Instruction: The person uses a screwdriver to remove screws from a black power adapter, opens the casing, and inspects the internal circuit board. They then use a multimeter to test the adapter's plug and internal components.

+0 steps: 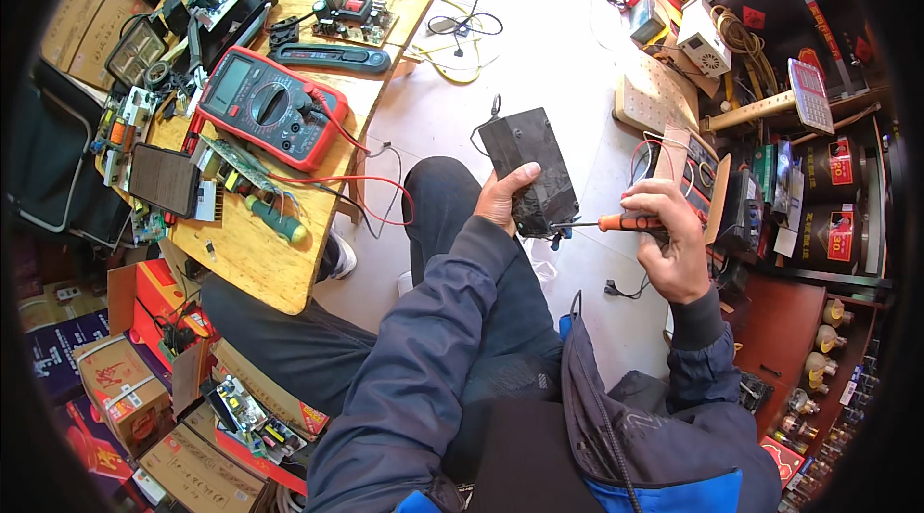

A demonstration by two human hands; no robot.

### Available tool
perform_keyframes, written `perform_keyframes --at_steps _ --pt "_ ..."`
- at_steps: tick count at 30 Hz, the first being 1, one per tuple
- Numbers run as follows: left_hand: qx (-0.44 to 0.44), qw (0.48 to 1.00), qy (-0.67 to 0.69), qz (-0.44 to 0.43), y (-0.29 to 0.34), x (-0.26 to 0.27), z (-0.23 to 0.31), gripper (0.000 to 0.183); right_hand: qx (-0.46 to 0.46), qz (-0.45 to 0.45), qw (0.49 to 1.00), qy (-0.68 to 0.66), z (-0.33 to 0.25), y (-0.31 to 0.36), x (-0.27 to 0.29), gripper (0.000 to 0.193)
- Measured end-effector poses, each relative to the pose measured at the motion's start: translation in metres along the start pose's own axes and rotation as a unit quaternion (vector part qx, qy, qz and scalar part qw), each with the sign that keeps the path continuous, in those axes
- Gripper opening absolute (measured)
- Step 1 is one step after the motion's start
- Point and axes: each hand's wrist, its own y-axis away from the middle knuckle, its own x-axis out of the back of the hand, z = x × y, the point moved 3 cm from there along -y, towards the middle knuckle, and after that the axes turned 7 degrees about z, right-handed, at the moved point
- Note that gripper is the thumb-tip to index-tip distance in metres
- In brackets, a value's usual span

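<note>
A flat black box (529, 166) with a cable at its far end is tilted above my legs. My left hand (503, 197) grips its near left edge, thumb lying on top and the other fingers hidden beneath. From the right, my right hand (669, 234) holds a screwdriver (626, 222) with an orange and black handle. Its thin shaft points left, and the tip meets the near end of the box, close to the lower corner. Whether the tip sits in a screw is too small to tell.
A wooden table (332, 188) at the left carries a red multimeter (272, 109), a green-handled screwdriver (277, 220), a utility knife (332, 57) and circuit boards (352, 18). Cardboard boxes (120, 388) stand lower left. Crowded shelves (818, 195) line the right. Cables (462, 27) lie on the floor.
</note>
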Motion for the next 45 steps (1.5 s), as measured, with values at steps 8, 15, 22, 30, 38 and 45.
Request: perform_keyframes --at_steps 8,15,22,30,38,45 --pt "0.009 1.0 0.006 -0.019 0.001 0.001 0.0 0.05 -0.056 0.0 0.998 0.001 0.007 0.006 0.004 0.026" --pt "0.002 1.0 0.01 -0.001 -0.001 0.001 -0.001 0.055 -0.114 0.068 0.975 -0.179 0.008 0.003 0.009 0.032" --pt "0.038 0.997 0.049 -0.044 -0.005 0.006 -0.004 0.058 -0.059 0.039 0.997 -0.009 0.017 0.0 0.02 0.023" --pt "0.04 0.998 0.041 -0.023 -0.001 0.0 0.003 0.059 -0.14 0.118 0.981 -0.066 0.027 0.007 0.019 0.023" --pt "0.043 0.998 0.044 0.007 -0.009 0.003 -0.008 0.059 -0.216 0.213 0.924 -0.233 0.045 -0.017 -0.004 0.022" --pt "0.007 0.999 0.029 -0.014 -0.011 -0.001 -0.007 0.052 -0.115 0.151 0.93 -0.314 0.005 -0.111 -0.07 0.031"
